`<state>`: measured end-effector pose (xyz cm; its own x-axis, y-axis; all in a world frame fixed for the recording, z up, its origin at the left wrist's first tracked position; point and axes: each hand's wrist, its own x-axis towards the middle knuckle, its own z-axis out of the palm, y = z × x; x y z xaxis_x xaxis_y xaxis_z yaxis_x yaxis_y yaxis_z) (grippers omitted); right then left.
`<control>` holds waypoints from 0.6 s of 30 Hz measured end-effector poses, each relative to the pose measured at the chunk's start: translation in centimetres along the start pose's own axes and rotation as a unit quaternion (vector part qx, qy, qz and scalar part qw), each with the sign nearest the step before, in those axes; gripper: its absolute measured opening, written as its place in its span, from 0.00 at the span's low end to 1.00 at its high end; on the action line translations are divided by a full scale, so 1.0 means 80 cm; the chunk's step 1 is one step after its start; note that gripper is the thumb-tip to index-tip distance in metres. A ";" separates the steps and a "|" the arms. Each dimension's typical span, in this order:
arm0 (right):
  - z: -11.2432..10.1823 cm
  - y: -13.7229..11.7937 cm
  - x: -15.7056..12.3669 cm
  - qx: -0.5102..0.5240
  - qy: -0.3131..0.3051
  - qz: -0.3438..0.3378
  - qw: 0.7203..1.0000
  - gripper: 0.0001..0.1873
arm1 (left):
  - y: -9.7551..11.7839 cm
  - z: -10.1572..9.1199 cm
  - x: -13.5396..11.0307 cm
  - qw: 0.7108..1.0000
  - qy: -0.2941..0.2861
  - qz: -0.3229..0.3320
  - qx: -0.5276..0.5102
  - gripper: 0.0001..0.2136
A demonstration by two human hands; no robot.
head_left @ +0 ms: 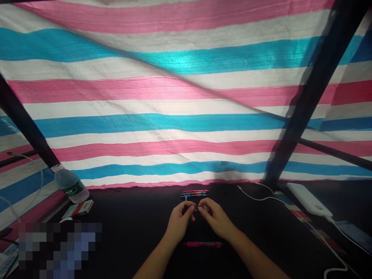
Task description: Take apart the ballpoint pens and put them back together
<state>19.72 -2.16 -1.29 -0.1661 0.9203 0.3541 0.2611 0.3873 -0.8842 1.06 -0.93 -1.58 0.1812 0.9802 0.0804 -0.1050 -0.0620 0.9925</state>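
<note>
Above the dark tabletop (130, 232), my left hand (178, 221) and my right hand (216, 217) meet in front of me, fingertips almost touching. Each hand is closed in a pinch. A small dark piece shows between the fingertips, and something greyish peeks out by the right fingers; both are too small to name. Just beyond the hands lie several pens (194, 193), pink and blue, side by side. Nearer to me, below the hands, a single pink pen (202, 244) lies crosswise between my forearms.
On the left stand a water bottle (71, 185) and a small flat box (78, 209). A white power bank (308, 199) with a white cable (322, 232) lies on the right. Dark posts (314, 93) flank a striped tarp (162, 124) behind the table. A blurred patch covers the lower left.
</note>
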 end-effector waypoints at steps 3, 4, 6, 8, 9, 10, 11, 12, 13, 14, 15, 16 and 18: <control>0.003 -0.001 0.000 -0.026 -0.010 0.002 1.000 0.12 | 0.003 0.000 -0.003 0.998 0.000 0.037 0.043 0.11; 0.004 -0.001 0.000 -0.025 -0.007 0.009 1.000 0.12 | 0.004 0.000 -0.004 0.998 0.000 0.041 0.051 0.10; 0.006 0.001 0.001 -0.010 -0.001 0.025 1.000 0.12 | 0.006 -0.001 -0.005 0.997 -0.002 0.043 0.066 0.09; 0.009 0.005 0.001 0.026 -0.002 0.050 0.998 0.14 | 0.006 -0.002 -0.004 0.996 0.000 0.046 0.074 0.09; 0.011 0.007 0.002 0.051 -0.002 0.065 0.997 0.15 | 0.005 -0.003 -0.003 0.996 0.005 0.047 0.069 0.09; 0.012 0.009 0.002 0.080 0.001 0.080 0.994 0.16 | 0.004 -0.003 -0.001 0.997 0.012 0.043 0.055 0.10; 0.013 0.012 0.003 0.111 0.007 0.092 0.990 0.17 | 0.002 -0.004 0.001 0.999 0.017 0.030 0.032 0.12; 0.013 0.014 0.004 0.141 0.016 0.102 0.985 0.19 | 0.001 -0.006 0.003 1.000 0.022 0.009 0.000 0.14; 0.013 0.015 0.005 0.172 0.027 0.113 0.978 0.20 | 0.000 -0.007 0.005 0.999 0.025 -0.017 -0.035 0.16; 0.013 0.017 0.007 0.204 0.038 0.126 0.970 0.21 | -0.001 -0.009 0.008 0.996 0.027 -0.042 -0.073 0.18; 0.012 0.018 0.008 0.238 0.047 0.141 0.960 0.21 | 0.000 -0.010 0.009 0.991 0.031 -0.063 -0.111 0.19; 0.011 0.018 0.009 0.270 0.054 0.159 0.948 0.22 | 0.001 -0.012 0.011 0.985 0.036 -0.079 -0.147 0.20; 0.008 0.017 0.011 0.328 0.061 0.189 0.924 0.21 | 0.004 -0.015 0.013 0.971 0.053 -0.101 -0.212 0.18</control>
<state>19.32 -0.89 -2.38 -0.0616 0.9979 -0.0205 -0.3598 -0.0414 -0.9321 0.03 0.26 -1.26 0.1416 0.9795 -0.1436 -0.4744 0.1945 0.8586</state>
